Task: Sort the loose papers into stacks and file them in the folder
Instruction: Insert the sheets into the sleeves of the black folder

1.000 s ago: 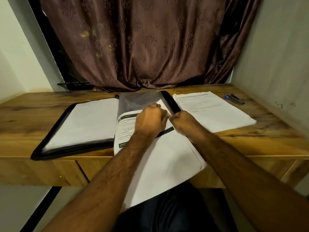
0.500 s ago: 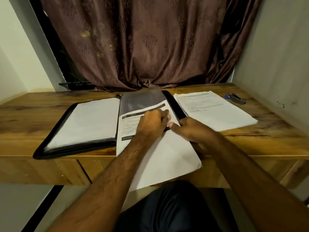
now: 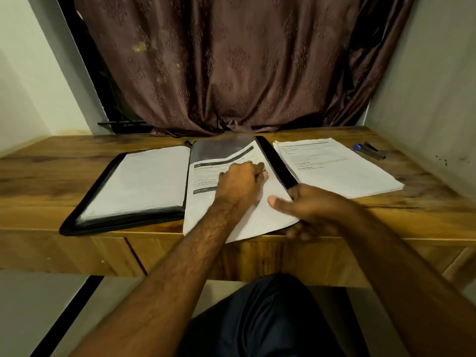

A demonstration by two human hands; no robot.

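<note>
A black folder (image 3: 77, 222) lies open on the desk, with filed white pages (image 3: 144, 181) on its left half. On its right half a printed sheet (image 3: 206, 210) lies with its top tucked under a clear sleeve (image 3: 216, 149); its bottom edge overhangs the desk front. My left hand (image 3: 239, 184) rests on the sheet with fingers curled, pinching at its right edge. My right hand (image 3: 314, 210) grips the sheet's lower right corner, thumb on top and fingers underneath. A stack of loose printed papers (image 3: 340, 168) sits just right of the folder.
Pens (image 3: 369, 152) lie at the desk's far right near the wall. A brown curtain (image 3: 231, 68) hangs behind the wooden desk (image 3: 38, 181). Walls close in on both sides, and my knee (image 3: 262, 318) is under the desk front.
The printed sheet has slid away from me, deeper under the clear sleeve, so much less of it overhangs the desk. My right hand has shifted down to the sheet's lower right corner.
</note>
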